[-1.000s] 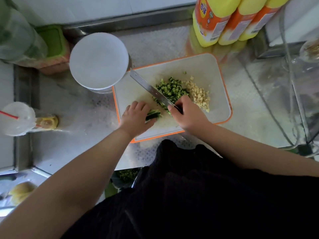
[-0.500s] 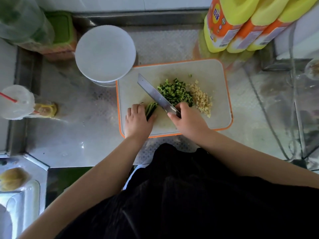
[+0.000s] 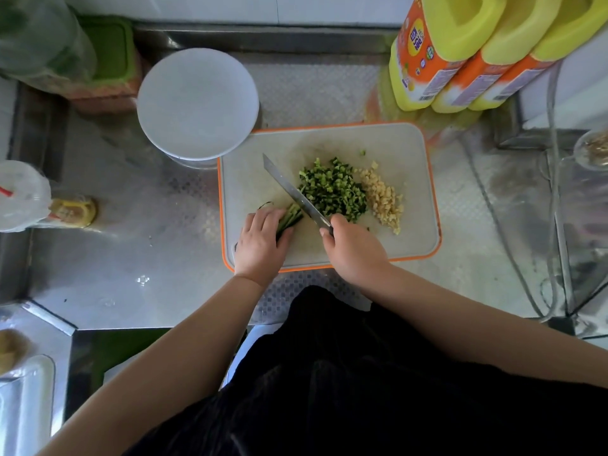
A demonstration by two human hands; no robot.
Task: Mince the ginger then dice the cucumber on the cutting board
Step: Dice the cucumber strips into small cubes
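A white cutting board with an orange rim (image 3: 408,149) lies on the steel counter. On it sit a pile of diced cucumber (image 3: 332,189) and, to its right, a smaller pile of minced ginger (image 3: 383,199). My left hand (image 3: 261,241) holds down a bundle of cucumber strips (image 3: 291,218), fingers curled over them. My right hand (image 3: 353,250) grips the handle of a knife (image 3: 289,187), whose blade runs diagonally between the strips and the diced pile, edge at the strips' cut ends.
A round white lid or plate (image 3: 197,103) overlaps the board's far left corner. Three yellow-and-orange bottles (image 3: 460,51) stand behind the board at right. A plastic cup with a straw (image 3: 21,195) sits at the left edge. A hose (image 3: 500,209) trails at right.
The strip bundle has been turned from lying across to pointing toward the diced pile. The knife blade has shifted left against its cut ends. The camera view moved slightly.
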